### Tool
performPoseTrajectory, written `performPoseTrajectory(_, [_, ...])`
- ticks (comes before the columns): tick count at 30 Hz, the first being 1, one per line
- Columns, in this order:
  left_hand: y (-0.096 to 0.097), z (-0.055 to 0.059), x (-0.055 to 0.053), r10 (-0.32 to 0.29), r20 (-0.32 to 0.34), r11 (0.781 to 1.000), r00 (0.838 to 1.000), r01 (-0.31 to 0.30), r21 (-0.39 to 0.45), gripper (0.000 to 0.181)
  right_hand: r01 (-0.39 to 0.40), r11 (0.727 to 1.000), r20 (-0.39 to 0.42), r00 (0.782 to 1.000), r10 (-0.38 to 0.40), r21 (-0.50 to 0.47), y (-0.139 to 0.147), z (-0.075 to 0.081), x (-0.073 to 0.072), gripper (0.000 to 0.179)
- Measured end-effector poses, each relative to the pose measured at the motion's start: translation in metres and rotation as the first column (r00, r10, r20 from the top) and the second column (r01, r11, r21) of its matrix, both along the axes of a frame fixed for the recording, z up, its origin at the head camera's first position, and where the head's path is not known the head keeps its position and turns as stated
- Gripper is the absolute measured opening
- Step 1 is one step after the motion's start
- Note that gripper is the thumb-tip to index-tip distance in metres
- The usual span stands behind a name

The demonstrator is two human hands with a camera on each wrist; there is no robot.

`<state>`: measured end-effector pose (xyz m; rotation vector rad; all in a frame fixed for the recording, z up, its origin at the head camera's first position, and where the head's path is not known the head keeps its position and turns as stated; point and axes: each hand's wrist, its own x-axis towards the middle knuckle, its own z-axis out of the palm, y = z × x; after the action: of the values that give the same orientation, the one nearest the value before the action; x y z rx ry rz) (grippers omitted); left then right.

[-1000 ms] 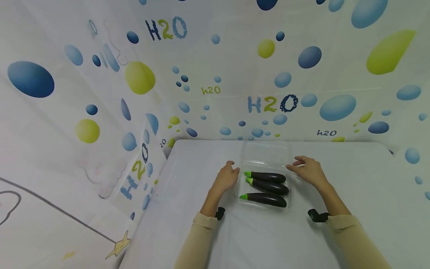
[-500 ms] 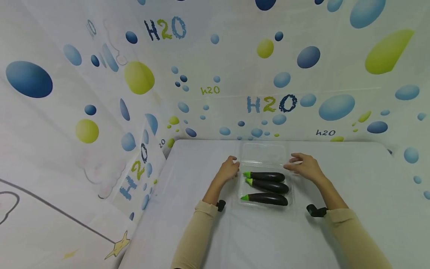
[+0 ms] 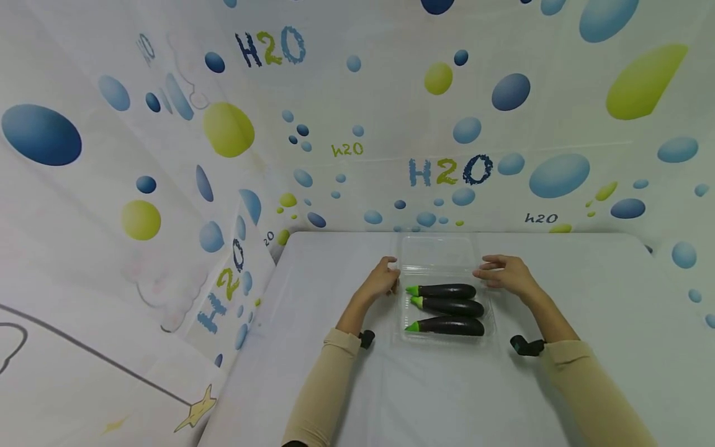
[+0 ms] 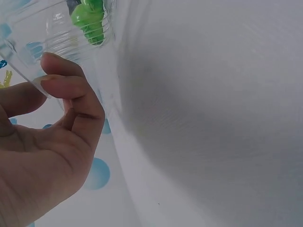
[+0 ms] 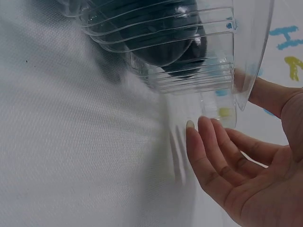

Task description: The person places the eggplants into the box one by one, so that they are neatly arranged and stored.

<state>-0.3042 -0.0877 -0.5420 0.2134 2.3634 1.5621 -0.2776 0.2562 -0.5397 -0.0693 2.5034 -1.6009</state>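
A clear plastic clamshell container (image 3: 441,271) lies opened out, with its see-through lid (image 3: 438,253) folded back toward the wall. Side by side in its tray are three dark eggplants, the back one (image 3: 447,291), the middle one (image 3: 452,307) and the front one (image 3: 449,326), green stem ends pointing left. My left hand (image 3: 381,277) pinches the container's left rim between thumb and curled fingers, as the left wrist view shows. At the right side, my right hand (image 5: 241,170) has its thumb at the rim, while its loosely bent fingers stay spread below it.
A white cloth (image 3: 586,298) covers the table, which ends at a wall sheet (image 3: 380,180) printed with blue and green drops. Each wrist carries a small black camera, the left one (image 3: 366,339) and the right one (image 3: 527,346).
My left hand has moved slightly forward and right, up to the container's rim. The right hand has come slightly left, to the other side. The container and eggplants have shifted a little to the right.
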Motion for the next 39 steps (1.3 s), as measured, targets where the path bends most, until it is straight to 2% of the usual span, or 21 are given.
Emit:
performPoseTrajectory(4, [-0.002, 0.0, -0.001, 0.0, 0.031, 0.999, 1.0, -0.002, 0.052, 0.053, 0.01, 1.0, -0.003, 1.0, -0.01, -0.001, 0.0, 0.0, -0.001, 0.082])
performPoseTrajectory(9, [-0.003, -0.001, -0.001, 0.014, 0.058, 0.997, 0.998, -0.018, 0.073, 0.05, 0.019, 1.0, -0.018, 1.0, -0.019, -0.002, 0.001, 0.0, -0.001, 0.081])
performPoseTrajectory(16, [-0.004, -0.001, 0.0, 0.013, 0.084, 0.992, 0.996, -0.023, 0.125, 0.048, -0.019, 0.999, -0.047, 0.999, 0.017, -0.032, 0.005, 0.0, -0.001, 0.076])
performPoseTrajectory(20, [-0.005, -0.001, 0.001, 0.013, 0.097, 0.988, 0.995, -0.027, 0.15, 0.046, -0.041, 0.999, -0.061, 0.997, 0.041, -0.011, 0.008, 0.0, 0.0, 0.073])
performPoseTrajectory(23, [-0.007, -0.001, 0.002, 0.0, 0.093, 0.986, 0.996, -0.015, 0.163, 0.048, -0.043, 0.999, -0.079, 0.996, 0.045, 0.02, 0.009, 0.0, 0.001, 0.072])
performPoseTrajectory(29, [-0.01, -0.002, 0.003, -0.02, 0.079, 0.983, 0.997, 0.005, 0.184, 0.052, -0.02, 1.0, -0.082, 0.996, 0.019, -0.004, 0.008, 0.002, 0.001, 0.066])
performPoseTrajectory(39, [-0.01, -0.001, 0.005, -0.01, 0.053, 0.977, 0.999, -0.002, 0.212, 0.041, -0.015, 0.998, -0.125, 0.992, 0.008, -0.058, 0.009, -0.001, 0.005, 0.057])
